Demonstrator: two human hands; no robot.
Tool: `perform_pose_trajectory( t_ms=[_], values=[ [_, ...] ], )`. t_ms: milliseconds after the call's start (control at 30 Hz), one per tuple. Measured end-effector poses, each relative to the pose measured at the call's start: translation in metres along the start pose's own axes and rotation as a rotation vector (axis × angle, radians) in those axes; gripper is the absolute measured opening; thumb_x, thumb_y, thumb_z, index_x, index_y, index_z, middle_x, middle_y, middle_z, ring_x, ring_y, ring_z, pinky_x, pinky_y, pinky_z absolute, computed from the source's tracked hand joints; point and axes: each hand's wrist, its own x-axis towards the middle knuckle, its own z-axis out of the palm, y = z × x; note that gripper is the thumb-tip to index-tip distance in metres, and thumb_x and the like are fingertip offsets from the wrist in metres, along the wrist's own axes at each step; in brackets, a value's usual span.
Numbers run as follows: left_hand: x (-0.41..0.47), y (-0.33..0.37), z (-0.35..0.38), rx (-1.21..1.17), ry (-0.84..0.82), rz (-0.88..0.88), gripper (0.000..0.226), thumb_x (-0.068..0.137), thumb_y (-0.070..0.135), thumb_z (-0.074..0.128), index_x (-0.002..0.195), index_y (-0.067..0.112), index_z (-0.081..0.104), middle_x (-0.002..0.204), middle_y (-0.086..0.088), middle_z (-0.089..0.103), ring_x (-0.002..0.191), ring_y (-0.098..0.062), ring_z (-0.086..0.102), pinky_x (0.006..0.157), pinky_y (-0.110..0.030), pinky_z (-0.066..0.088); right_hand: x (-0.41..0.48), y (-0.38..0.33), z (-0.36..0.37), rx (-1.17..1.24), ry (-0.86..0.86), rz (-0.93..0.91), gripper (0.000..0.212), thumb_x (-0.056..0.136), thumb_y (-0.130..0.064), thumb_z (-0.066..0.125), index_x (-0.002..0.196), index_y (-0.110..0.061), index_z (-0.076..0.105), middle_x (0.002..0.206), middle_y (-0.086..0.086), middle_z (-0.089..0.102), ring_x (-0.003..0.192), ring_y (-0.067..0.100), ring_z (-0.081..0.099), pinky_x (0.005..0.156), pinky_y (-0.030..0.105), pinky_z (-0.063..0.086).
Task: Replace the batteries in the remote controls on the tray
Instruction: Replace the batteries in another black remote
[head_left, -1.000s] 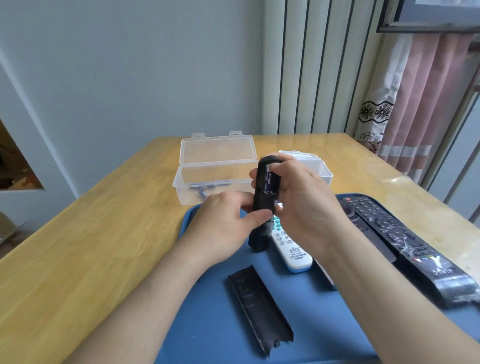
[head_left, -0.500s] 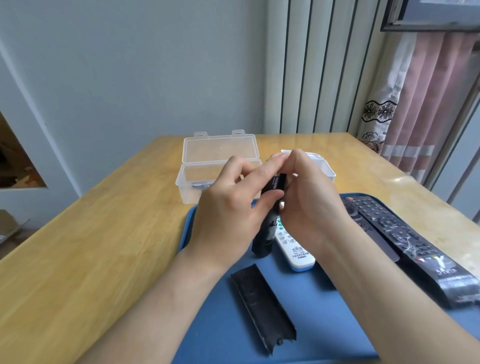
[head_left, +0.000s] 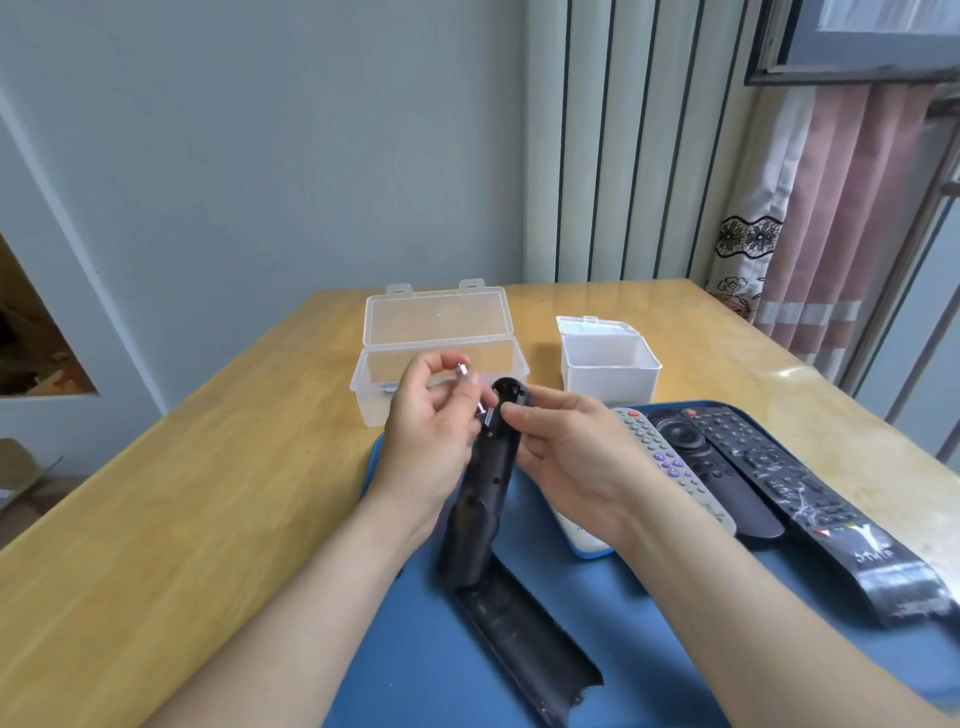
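Observation:
My right hand (head_left: 566, 457) grips a black remote (head_left: 483, 488) near its top and holds it upright, back side facing left, with its lower end on the blue tray (head_left: 415, 670). Just left of the remote's top, my left hand (head_left: 426, 436) pinches a small battery (head_left: 462, 371) between thumb and fingertips. A second metal end (head_left: 486, 414) shows by the remote's edge. The remote's black battery cover (head_left: 524, 639) lies loose on the tray in front of it.
Three more remotes lie on the tray's right: a grey one (head_left: 670, 462), a black one (head_left: 711, 467) and a long black one (head_left: 810, 499). An open clear box (head_left: 441, 353) and a white box (head_left: 608, 364) stand behind on the wooden table (head_left: 208, 493).
My left hand rose from the remote's middle to its top and has drawn a battery out to the left. My right hand slid off the compartment to the remote's right side.

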Motion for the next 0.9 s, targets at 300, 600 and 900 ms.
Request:
perform_pose_trajectory(
  t_ms=[300, 600, 900],
  values=[
    [0.043, 0.019, 0.021, 0.119, -0.247, -0.388, 0.025, 0.096, 0.022, 0.046, 0.071, 0.019, 0.044, 0.048, 0.006, 0.028, 0.037, -0.006, 0.019, 0.034, -0.013, 0.010, 0.014, -0.049, -0.025, 0.008, 0.366, -0.044, 0.021, 0.106, -0.025, 0.036, 0.104, -0.011, 0.051, 0.093, 0.017, 0.070, 0.072, 0.034, 0.071, 0.075, 0.049, 0.057],
    [0.117, 0.005, 0.110, 0.932, -0.622, -0.020, 0.040, 0.092, -0.004, 0.036, 0.121, 0.020, 0.052, 0.124, -0.009, 0.059, 0.114, -0.024, 0.053, 0.081, -0.030, 0.041, 0.043, -0.092, -0.090, -0.026, 0.448, 0.044, 0.035, 0.098, -0.012, 0.051, 0.126, 0.008, 0.052, 0.086, 0.017, 0.067, 0.061, 0.022, 0.066, 0.049, 0.027, 0.054],
    [0.135, -0.015, 0.084, 0.735, -0.447, 0.135, 0.040, 0.086, -0.006, 0.043, 0.101, 0.023, 0.067, 0.107, -0.002, 0.067, 0.098, -0.015, 0.061, 0.089, -0.032, 0.051, 0.059, -0.081, -0.086, -0.092, 0.400, 0.048, 0.019, 0.103, -0.017, 0.040, 0.119, -0.007, 0.043, 0.098, 0.027, 0.072, 0.061, 0.033, 0.069, 0.058, 0.037, 0.056]
  ],
)
